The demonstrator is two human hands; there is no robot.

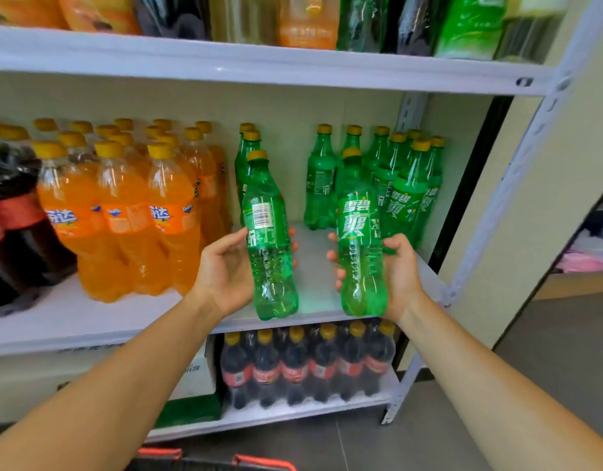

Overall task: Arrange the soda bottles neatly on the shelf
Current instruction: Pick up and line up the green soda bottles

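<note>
My left hand (225, 270) grips a green soda bottle (268, 232) by its lower half, barcode side toward me, held upright in front of the middle shelf (89, 321). In my right hand (400, 277) is a second green bottle (359, 239), label facing me, also upright at the shelf's front edge. Both have yellow caps. Behind them on the shelf stand two green bottles (247, 158) at centre and a cluster of several green bottles (405, 188) at the right. A bare strip of shelf lies between the two groups.
Several orange soda bottles (133, 212) fill the shelf left of centre, dark cola bottles (11, 226) at far left. Large bottles line the top shelf (259, 66). A wrapped cola pack (307, 365) sits below. A white upright (517, 171) bounds the right side. Red basket handles (259, 460) show at the bottom.
</note>
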